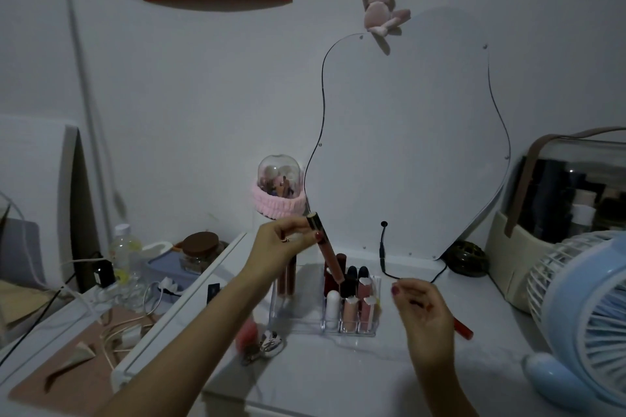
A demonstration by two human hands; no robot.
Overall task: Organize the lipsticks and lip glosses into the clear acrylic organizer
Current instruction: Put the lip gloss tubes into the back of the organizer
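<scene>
The left hand pinched a long lip gloss tube near its capped top, fingers and thumb curled round it. The tube slanted down and to the right, its lower end at the back row of the clear organizer, among the dark lipsticks standing there. Its long axis leaned away from upright, so I judged it would need tipping straighter to drop into a slot. The front slots already held a white stick and two pink tubes. Two more glosses stood just left of the filled slots, beneath the left hand.

The right hand hovered to the right of the organizer with fingers loosely curled; whether it held anything I could not tell. A red lipstick lay on the desk just behind that hand, so the right hand was nearer to it.

The white desk stood against a pale wall with a wavy-edged mirror. A blue fan sat at the right edge, and a cable trailed behind the organizer.
</scene>
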